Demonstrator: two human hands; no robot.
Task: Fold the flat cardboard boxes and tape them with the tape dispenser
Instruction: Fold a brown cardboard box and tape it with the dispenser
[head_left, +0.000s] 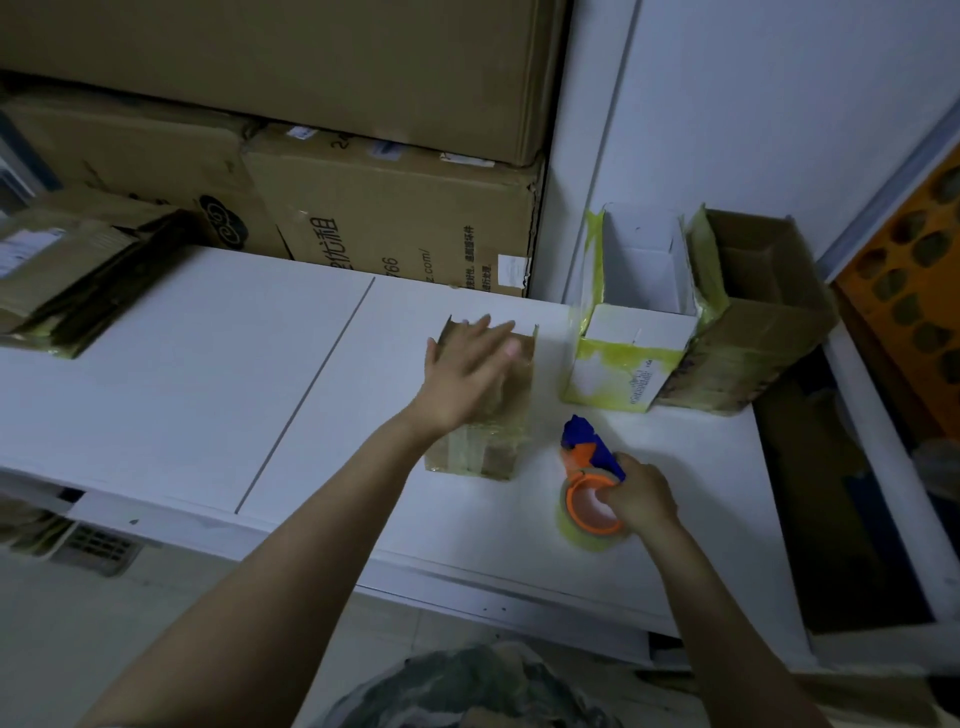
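On a white table (208, 338) against a white wall (779, 104), the left hand (470, 371) lies spread flat on a small taped box (498, 431). Just right of that box, the right hand (641, 496) grips the tape dispenser (589, 467). Further right stand a white box (631, 338) and a brown box (758, 322), both open-topped. Left of it lie flat cardboard boxes (67, 280).

stacked carton (395, 218) — "766", perhaps "z.com/"

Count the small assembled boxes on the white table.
3: a taped brown box under the left hand, a white box to its right, an open brown box beside that.
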